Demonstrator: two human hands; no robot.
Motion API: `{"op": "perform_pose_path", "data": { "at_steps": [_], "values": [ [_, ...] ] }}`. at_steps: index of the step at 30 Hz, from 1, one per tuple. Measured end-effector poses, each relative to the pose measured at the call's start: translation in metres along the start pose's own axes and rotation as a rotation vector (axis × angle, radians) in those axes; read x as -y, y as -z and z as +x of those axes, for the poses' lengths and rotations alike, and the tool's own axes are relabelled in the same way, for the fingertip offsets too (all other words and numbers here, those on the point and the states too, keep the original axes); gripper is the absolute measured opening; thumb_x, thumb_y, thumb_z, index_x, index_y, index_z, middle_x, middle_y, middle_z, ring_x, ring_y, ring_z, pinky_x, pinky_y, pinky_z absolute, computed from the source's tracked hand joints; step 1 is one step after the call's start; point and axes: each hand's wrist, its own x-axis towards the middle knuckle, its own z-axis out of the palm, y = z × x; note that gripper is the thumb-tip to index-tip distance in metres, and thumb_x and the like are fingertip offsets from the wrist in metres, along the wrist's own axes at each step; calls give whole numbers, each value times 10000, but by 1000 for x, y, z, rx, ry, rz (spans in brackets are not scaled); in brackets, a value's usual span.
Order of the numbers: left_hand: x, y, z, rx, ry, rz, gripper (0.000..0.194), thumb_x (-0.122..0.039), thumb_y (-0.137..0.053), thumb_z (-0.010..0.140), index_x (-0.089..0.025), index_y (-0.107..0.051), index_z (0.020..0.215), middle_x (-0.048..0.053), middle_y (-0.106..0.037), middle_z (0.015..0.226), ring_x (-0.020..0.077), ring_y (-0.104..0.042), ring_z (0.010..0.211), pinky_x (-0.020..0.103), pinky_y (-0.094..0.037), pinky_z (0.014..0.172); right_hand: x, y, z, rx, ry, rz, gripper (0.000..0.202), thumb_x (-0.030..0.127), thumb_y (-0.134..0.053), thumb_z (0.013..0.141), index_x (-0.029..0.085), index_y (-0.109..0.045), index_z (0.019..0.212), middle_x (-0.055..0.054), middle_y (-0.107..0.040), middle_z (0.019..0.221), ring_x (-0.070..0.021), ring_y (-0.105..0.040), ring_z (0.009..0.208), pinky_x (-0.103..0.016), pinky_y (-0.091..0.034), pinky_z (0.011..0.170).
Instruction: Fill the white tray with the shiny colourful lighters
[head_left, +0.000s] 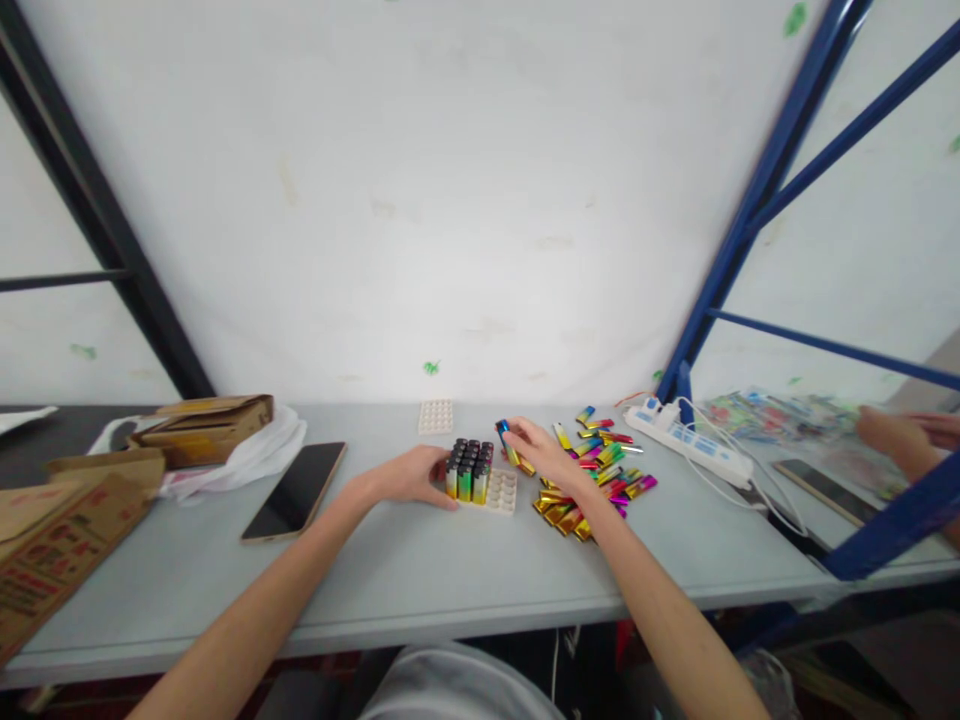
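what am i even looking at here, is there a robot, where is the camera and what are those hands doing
There's no robot: these are a person's bare arms, seen in one picture from a camera on their head, looking forward and down. The right hand holds what looks like a lighter in its fingers. The left hand curves beside similar black-topped ones standing in a pale tray. On the grey table also lie a loose, colourful pile, another tray, a phone and a white power strip. Someone else's hand shows at far right.
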Motion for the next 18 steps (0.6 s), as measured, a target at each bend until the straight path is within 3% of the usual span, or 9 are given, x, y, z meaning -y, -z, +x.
{"op": "perform_pose_path", "data": {
  "at_steps": [3, 7, 13, 16, 18],
  "values": [
    [-1, 0, 0, 7, 17, -1, 577, -596, -841, 647, -165, -683, 997, 10, -653, 846, 210, -581, 764, 281, -432, 672, -4, 1, -2, 46, 46, -154, 284, 438, -595, 969, 192, -641, 1103, -75, -728, 1026, -216, -665, 916, -334, -490, 829],
    [-4, 0, 0, 21, -9, -17, 587, -609, -819, 674, -158, -678, 1023, 17, -662, 864, 209, -579, 774, 284, -444, 684, -4, 4, -2, 49, 33, -339, 235, 335, -617, 974, 204, -627, 1169, -70, -750, 967, -221, -691, 877, -320, -483, 793],
    [-5, -1, 0, -3, -3, 25, 563, -609, -823, 663, -163, -666, 969, 15, -637, 834, 204, -568, 747, 276, -421, 655, 4, 4, -4, 129, 97, -393, 148, 246, -677, 932, 210, -680, 1075, -44, -745, 890, -209, -678, 818, -307, -482, 781],
    [-2, -2, 1, -1, -22, 18, 584, -600, -828, 666, -163, -674, 1022, 22, -653, 854, 209, -577, 748, 281, -421, 657, 7, 7, -5, 185, 125, -398, 133, 310, -744, 891, 204, -724, 969, -34, -737, 840, -198, -654, 757, -291, -480, 745],
    [0, -3, 2, -1, -27, 18, 595, -604, -826, 666, -162, -671, 1033, 27, -662, 866, 213, -587, 754, 282, -425, 660, 8, 14, -6, 141, 134, -370, 200, 399, -693, 937, 213, -745, 992, -46, -761, 914, -207, -677, 818, -297, -495, 783]
  ]
}}
